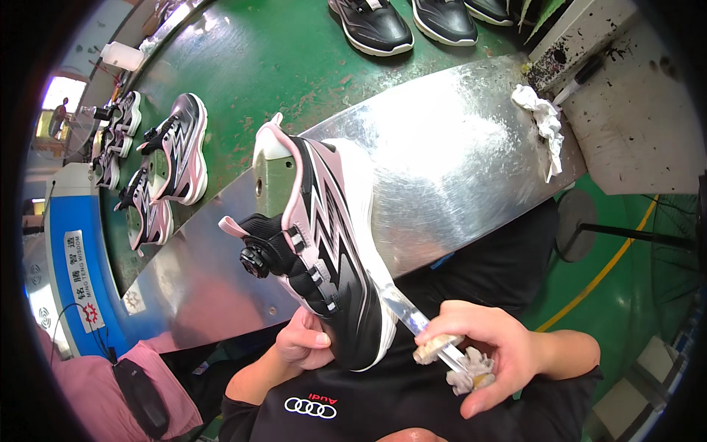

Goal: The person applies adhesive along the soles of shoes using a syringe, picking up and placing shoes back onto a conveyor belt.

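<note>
A black and pink sneaker point(331, 243) with a white sole and a dial on its tongue is on a green shoe last point(276, 184), tilted toe-down toward me. My left hand point(303, 340) grips its toe end, thumb on the upper. My right hand point(493, 350) pinches a slim, clear-handled tool point(403, 309). Its pale tip meets the white sole edge at the forefoot; I cannot make out the tip's exact shape. Beige, crumpled wads point(471, 370) are wrapped about the handle between my right fingers.
The sneaker is over a metal plate point(449, 147) at a green conveyor point(258, 59). More pink-and-black shoes point(184, 151) stand on the left, black shoes point(372, 26) at the far side. Crumpled white tissue point(541, 121) lies by a stained box wall point(641, 110). A person's pink sleeve point(158, 383) is at lower left.
</note>
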A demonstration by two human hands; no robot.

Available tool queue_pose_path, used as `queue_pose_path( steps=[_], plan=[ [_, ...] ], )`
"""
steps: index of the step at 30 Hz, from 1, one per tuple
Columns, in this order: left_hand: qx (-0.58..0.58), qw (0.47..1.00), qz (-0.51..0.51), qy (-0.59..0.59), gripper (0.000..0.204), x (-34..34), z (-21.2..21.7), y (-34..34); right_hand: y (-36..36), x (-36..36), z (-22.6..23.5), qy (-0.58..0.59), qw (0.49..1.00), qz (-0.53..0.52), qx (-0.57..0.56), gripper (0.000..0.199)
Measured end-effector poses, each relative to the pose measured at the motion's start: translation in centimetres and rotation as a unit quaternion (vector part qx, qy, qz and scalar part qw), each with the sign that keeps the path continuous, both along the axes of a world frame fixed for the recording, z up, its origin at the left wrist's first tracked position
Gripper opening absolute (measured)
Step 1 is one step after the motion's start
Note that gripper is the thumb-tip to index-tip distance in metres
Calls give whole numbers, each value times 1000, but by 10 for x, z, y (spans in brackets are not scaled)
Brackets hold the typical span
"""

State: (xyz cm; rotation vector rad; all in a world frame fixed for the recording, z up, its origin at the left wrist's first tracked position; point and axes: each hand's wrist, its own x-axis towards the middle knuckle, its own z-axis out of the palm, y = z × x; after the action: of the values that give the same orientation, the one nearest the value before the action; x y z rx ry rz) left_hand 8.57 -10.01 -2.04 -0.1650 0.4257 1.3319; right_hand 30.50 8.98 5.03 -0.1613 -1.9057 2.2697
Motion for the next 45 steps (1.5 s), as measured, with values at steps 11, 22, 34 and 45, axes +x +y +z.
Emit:
queue_pose_path(
  steps=[11,22,34,45],
  plan=[
    [73,989,-99,-83,54,21,-20,47,-6,34,45,-38,996,-45,68,78],
    [99,985,-140,-16,40,38,-17,85,-6,57,59,-9,984,-81,156,78],
    [75,990,-115,-26,30,45,-16,105,-15,66,48,6,963,-131,236,76],
    [51,995,-81,-16,28,51,-7,120,-25,53,48,-31,921,-142,363,63]
  ],
)
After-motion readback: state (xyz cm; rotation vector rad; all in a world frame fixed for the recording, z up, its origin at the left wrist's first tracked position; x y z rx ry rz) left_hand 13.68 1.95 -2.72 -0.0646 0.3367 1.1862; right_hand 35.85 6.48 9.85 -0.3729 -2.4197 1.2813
